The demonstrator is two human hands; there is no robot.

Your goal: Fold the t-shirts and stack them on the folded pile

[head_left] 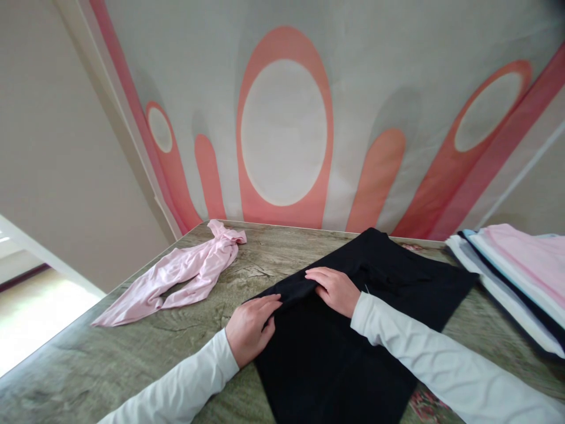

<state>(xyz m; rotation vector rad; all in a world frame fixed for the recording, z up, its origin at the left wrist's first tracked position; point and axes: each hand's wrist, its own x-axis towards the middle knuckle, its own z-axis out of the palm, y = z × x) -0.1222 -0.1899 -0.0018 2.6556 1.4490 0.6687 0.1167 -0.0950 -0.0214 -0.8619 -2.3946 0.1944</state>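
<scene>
A black garment (335, 365), whose kind I cannot make out, lies spread on the table, with some creases in its upper part. My left hand (251, 327) grips its left upper edge, thumb and fingers closed on the cloth. Farther along that same edge, my right hand (334, 290) has its fingers bent over the fabric and its thumb tucked in below. Both hands rest low against the garment, a short gap apart. The garment's lower end runs out of view at the bottom.
Crumpled pink pants (194, 271) lie at the table's left back. A stack of folded clothes (521, 271) in pink, white, blue and black stands on the right. Behind the wood-patterned table (185, 353) rises a grey wall covering (375, 70) with coral shapes.
</scene>
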